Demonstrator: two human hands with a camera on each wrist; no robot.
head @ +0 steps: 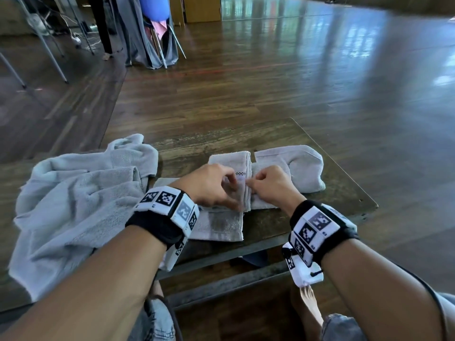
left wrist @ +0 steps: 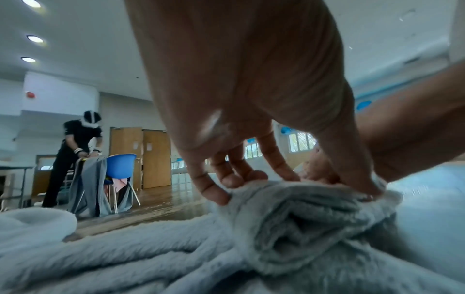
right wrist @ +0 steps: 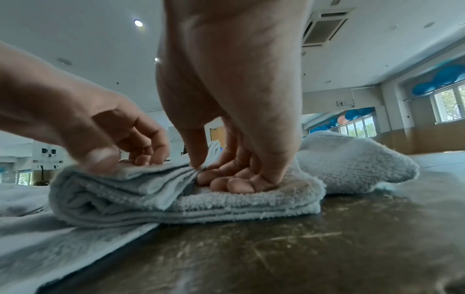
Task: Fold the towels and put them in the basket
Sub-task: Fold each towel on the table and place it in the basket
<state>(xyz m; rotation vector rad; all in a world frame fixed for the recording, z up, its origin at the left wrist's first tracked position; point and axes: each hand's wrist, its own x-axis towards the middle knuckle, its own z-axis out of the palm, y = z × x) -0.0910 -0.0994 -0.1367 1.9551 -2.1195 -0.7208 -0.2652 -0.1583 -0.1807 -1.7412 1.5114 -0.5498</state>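
Note:
A small grey towel [head: 230,161] [left wrist: 302,218] [right wrist: 176,199] lies folded in several layers at the middle of the low wooden table [head: 270,136]. My left hand [head: 231,184] [left wrist: 284,179] holds its top layers from the left, fingertips and thumb curled onto the cloth. From the right, my right hand [head: 253,184] [right wrist: 208,171] pinches the towel's layered edge between thumb and fingers. The folded towel sits partly on a flat grey towel [head: 221,227] [right wrist: 50,248]. Another loosely folded towel [head: 300,168] [right wrist: 352,163] lies just to the right. No basket is in view.
A large crumpled pale towel [head: 81,193] hangs over the table's left side. The table's near edge [head: 246,252] is just above my knees. Chairs draped with grey cloth [head: 152,33] stand far back left, where another person [left wrist: 75,159] works. Wooden floor surrounds the table.

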